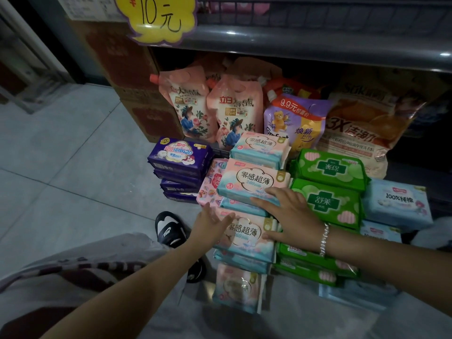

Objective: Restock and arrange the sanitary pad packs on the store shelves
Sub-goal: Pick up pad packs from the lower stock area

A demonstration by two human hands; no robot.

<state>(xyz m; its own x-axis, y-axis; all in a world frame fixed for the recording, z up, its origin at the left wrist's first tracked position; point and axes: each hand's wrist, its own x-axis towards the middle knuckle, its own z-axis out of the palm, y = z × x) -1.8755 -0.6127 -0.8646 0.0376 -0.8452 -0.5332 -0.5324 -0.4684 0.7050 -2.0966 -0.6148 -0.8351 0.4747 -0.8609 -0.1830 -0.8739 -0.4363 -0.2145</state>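
The right hand (291, 216), fingers spread flat, presses on the pink-and-teal pad packs (252, 182); its thumb touches the lower pack (244, 237). The left hand (210, 225), open and holding nothing, rests against that pack's left edge. Green packs (330, 201) lie just right of the right hand, purple packs (181, 157) beyond the left, on grey floor tiles (73, 167). The shelf recess (318, 62) above is too dark to make out.

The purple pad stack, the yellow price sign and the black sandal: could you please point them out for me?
purple pad stack (179, 155): head view, top pack's printed face.
yellow price sign (159, 18): head view, middle of the sign.
black sandal (168, 228): head view, strap.
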